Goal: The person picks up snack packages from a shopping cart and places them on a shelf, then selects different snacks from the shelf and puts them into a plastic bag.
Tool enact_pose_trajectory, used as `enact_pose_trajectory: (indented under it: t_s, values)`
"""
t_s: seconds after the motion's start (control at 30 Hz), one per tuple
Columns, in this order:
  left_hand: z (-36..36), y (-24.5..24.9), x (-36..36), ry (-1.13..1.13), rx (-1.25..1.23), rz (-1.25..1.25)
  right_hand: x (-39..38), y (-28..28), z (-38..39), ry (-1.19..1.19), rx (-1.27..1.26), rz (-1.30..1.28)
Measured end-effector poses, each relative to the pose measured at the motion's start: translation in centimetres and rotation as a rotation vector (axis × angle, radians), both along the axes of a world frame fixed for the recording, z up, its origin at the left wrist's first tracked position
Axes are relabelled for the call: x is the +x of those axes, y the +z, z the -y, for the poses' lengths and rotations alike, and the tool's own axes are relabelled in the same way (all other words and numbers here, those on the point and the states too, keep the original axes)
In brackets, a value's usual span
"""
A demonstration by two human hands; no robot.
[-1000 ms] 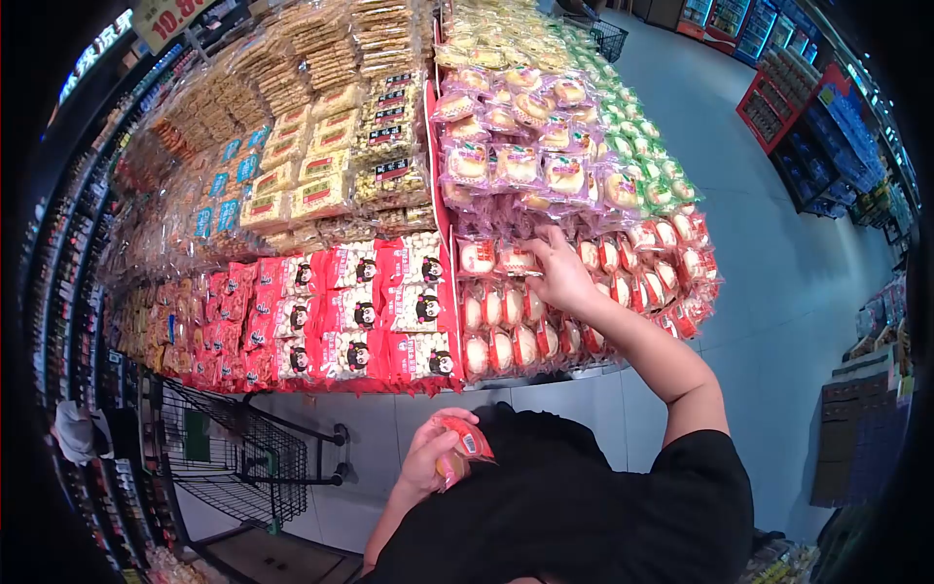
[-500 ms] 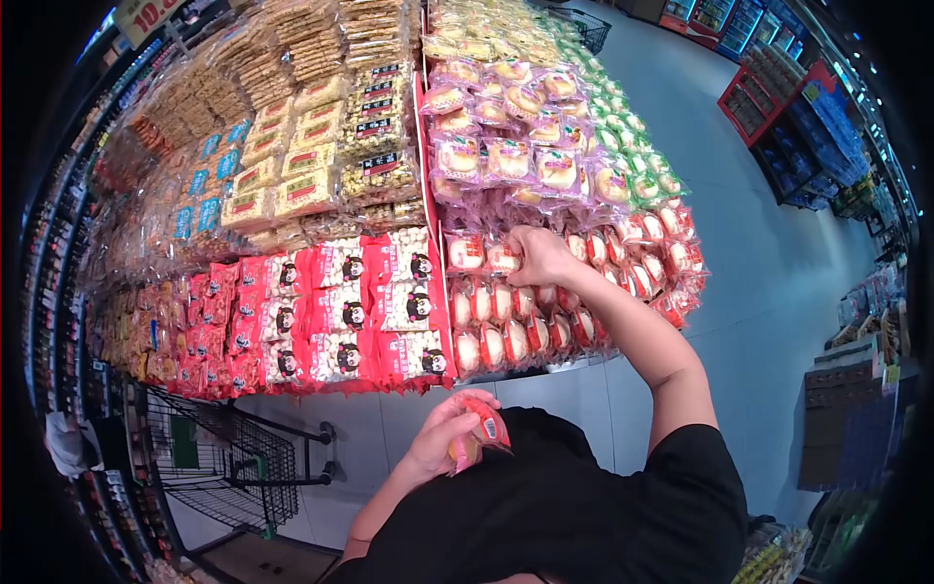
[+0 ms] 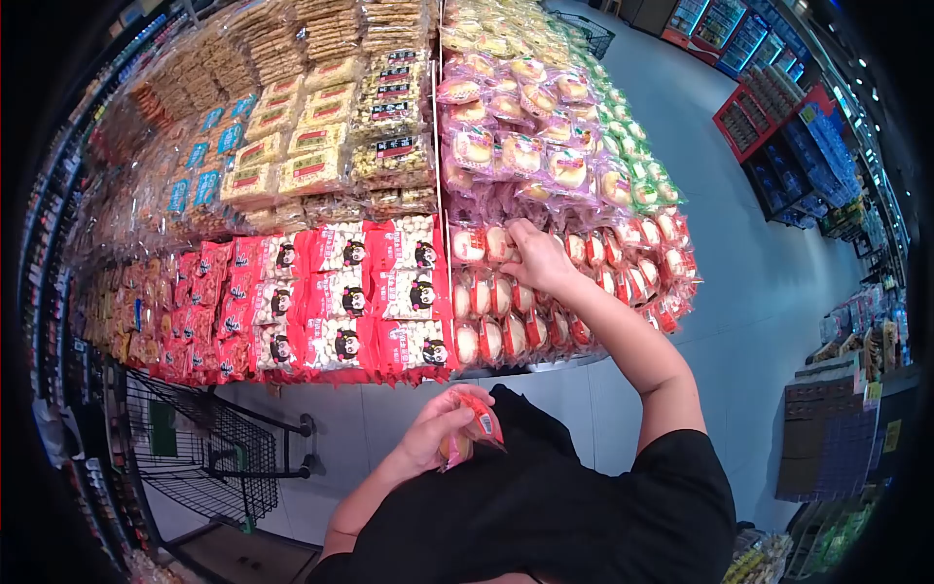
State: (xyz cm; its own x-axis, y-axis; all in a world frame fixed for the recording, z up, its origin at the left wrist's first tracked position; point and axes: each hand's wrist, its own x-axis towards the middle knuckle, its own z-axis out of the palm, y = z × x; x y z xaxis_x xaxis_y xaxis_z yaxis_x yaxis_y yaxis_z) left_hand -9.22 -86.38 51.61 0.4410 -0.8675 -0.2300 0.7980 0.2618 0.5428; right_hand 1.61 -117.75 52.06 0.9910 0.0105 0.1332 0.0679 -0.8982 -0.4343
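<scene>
My left hand point(image 3: 420, 443) is closed around red-wrapped pastries point(image 3: 484, 422), held low in front of my black shirt. A barcode shows on the red wrapper, and part of a round pastry peeks out below it. My right arm reaches over the display, and my right hand point(image 3: 541, 259) has its fingers curled on a round pastry in clear and red film point(image 3: 499, 243), in the back row. More of the same wrapped pastries point(image 3: 489, 341) stand in rows under and beside this hand. Purple-wrapped pastries point(image 3: 520, 151) are heaped just behind it.
Left of a thin divider lie red bags with a cartoon face point(image 3: 412, 295) and stacked packs of puffed snacks point(image 3: 316, 170). Green-wrapped pastries point(image 3: 647, 180) line the right side. A shopping cart point(image 3: 199, 453) stands at lower left. Grey floor point(image 3: 730, 282) runs along the right.
The view has shifted slightly. My right hand stays at the same pastry row, its fingers bent over the pastry. My left hand keeps its hold on the red-wrapped pastries.
</scene>
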Motion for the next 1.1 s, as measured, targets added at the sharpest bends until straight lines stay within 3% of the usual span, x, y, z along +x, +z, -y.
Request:
enact_pose_trajectory:
  t_s: [0.13, 0.2, 0.3, 0.33, 0.43, 0.57, 0.63, 0.77, 0.83, 0.87, 0.9, 1.0, 1.1]
  values:
    - [1.4, 0.7, -0.6, 0.064, -0.018, -0.023, -0.4, 0.5, 0.0, 0.046, -0.041, 0.051]
    - [2.6, 0.6, -0.9, 0.104, -0.059, 0.013, -1.2, 1.6, 0.2, 0.112, -0.242, 0.165]
    - [4.6, 1.0, -1.0, 0.107, -0.086, -0.018, -3.5, 6.9, 0.0, 0.145, -0.176, 0.122]
    - [5.4, 1.2, -1.0, 0.102, -0.085, -0.011, -4.1, 7.6, 0.7, 0.180, -0.107, 0.213]
    - [7.6, 1.4, -1.0, 0.163, -0.067, -0.045, -6.2, 9.6, 2.3, 0.224, -0.106, 0.168]
    - [9.9, 1.4, 0.4, 0.290, 0.017, -0.176, -9.6, 9.2, 3.1, 0.466, 0.317, 0.109]
    - [11.1, 3.2, 0.9, 0.322, 0.043, -0.128, -11.8, 10.6, 2.2, 0.425, 0.391, -0.097]
    - [13.0, 3.4, 1.3, 0.288, -0.146, -0.107, -13.6, 7.1, 1.4, 0.382, 0.501, 0.010]
    - [13.2, 4.1, 1.2, 0.274, -0.092, -0.101, -14.2, 6.4, 1.4, 0.134, 0.973, -0.102]
    - [13.1, 4.2, 1.3, 0.253, -0.108, -0.114, -13.8, 3.6, 2.2, 0.183, 0.953, 0.038]
    - [13.1, 4.2, 1.4, 0.233, -0.126, -0.130, -14.1, 3.6, 2.1, 0.161, 1.249, -0.010]
    - [13.3, 4.6, 1.7, 0.170, -0.211, -0.113, -14.4, 3.6, 2.9, 0.074, 1.531, -0.095]
    - [13.4, 4.7, 1.9, 0.148, -0.252, -0.087, -14.5, 3.5, 3.3, 0.055, 1.631, -0.131]
